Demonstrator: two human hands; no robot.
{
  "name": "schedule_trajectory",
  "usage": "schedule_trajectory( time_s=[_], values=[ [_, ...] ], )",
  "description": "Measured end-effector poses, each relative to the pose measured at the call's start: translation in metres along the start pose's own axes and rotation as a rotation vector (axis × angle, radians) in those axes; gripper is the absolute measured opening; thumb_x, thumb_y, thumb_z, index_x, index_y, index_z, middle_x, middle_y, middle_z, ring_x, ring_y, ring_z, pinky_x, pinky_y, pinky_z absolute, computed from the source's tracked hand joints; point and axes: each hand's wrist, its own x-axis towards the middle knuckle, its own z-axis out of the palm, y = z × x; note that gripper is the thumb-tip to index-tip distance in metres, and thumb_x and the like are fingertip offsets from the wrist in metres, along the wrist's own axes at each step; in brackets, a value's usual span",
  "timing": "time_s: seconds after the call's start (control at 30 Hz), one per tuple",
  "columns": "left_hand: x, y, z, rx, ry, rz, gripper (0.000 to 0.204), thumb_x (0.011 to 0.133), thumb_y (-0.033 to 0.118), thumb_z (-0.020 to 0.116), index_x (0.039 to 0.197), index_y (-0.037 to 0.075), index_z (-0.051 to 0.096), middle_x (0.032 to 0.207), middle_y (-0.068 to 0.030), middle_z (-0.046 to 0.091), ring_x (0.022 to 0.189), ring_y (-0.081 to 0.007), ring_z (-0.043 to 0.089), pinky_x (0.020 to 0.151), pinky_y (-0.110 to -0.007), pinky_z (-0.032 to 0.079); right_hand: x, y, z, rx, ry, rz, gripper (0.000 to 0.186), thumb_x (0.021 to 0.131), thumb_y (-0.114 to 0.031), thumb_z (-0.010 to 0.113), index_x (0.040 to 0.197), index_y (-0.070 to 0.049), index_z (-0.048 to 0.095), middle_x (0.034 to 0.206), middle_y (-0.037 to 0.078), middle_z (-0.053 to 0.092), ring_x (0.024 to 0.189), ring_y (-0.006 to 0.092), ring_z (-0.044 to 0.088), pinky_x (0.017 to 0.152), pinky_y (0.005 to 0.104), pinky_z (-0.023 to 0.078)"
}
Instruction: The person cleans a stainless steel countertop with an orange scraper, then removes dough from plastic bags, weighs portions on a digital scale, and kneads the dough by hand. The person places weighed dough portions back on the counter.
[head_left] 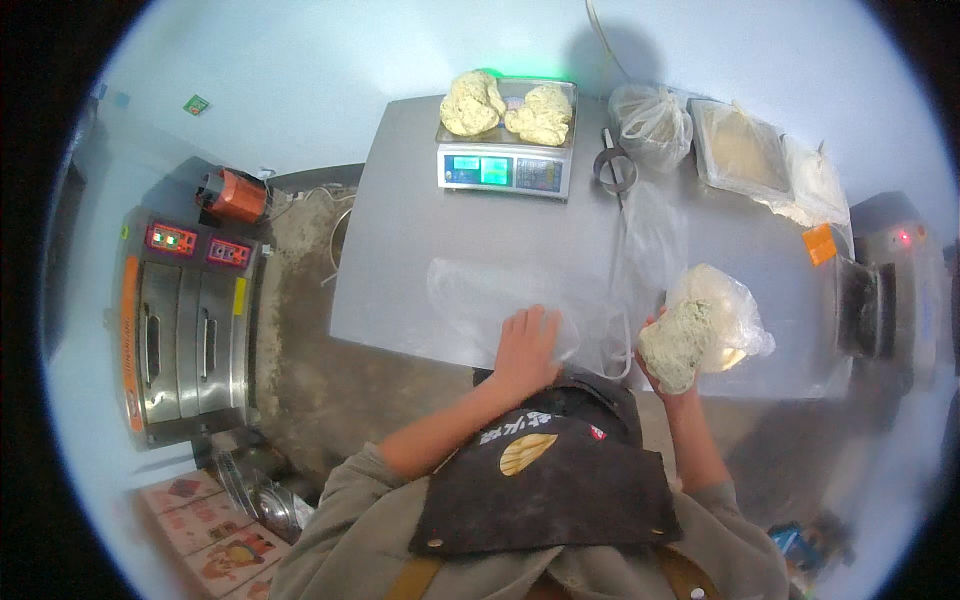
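On the right, my right hand is closed round a lump of greenish dough and holds it from below. Just behind that lump sits a clear plastic bag with something pale inside. My left hand lies flat at the front edge of the metal table, fingers stretched over a thin clear plastic bag. Two pale yellow-green dough lumps, the left one and the right one, rest on the pan of a digital scale with a lit green display.
Along the back right are a knotted plastic bag, a bag-covered tray and a roll of tape. An oven-like steel cabinet stands left. Printed boxes sit lower left. A dark machine borders the table's right end.
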Motion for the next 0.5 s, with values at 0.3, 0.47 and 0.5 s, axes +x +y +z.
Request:
schedule_trajectory(
  time_s=[0.3, 0.47, 0.5],
  values=[
    [0.032, -0.042, -0.033, -0.929, 0.028, -0.334, 0.029, 0.093, 0.008, 0.060, 0.120, 0.004, 0.070, 0.132, -0.0180, 0.069, 0.082, -0.0236, 0.069, 0.074, -0.039, 0.056, 0.022, 0.065, 0.021, 0.102, -0.187, 0.367, 0.069, 0.106, -0.055, 0.039, 0.158, -0.009, 0.043, 0.151, 0.021, 0.053, 0.136, 0.0411, 0.054, 0.111, 0.0572, 0.048],
    [0.024, -0.024, -0.080, -0.911, 0.236, 0.089, 0.040, 0.098, 0.007, 0.046, 0.134, 0.003, 0.064, 0.143, -0.0216, 0.063, 0.078, -0.0158, 0.066, 0.070, -0.030, 0.055, 0.065, 0.097, 0.083, -0.109, -0.119, 0.650, 0.052, 0.108, -0.034, 0.043, 0.144, 0.000, 0.056, 0.140, 0.027, 0.062, 0.124, 0.0433, 0.064, 0.104, 0.0564, 0.054],
    [0.021, -0.020, -0.087, -0.825, 0.221, 0.085, 0.043, 0.099, 0.008, 0.044, 0.138, 0.003, 0.062, 0.145, -0.0219, 0.061, 0.072, -0.0119, 0.064, 0.066, -0.026, 0.054, 0.075, 0.103, 0.089, -0.070, -0.172, 0.708, 0.051, 0.108, -0.033, 0.043, 0.143, 0.001, 0.057, 0.139, 0.027, 0.063, 0.123, 0.0424, 0.065, 0.103, 0.0553, 0.055]
  ],
)
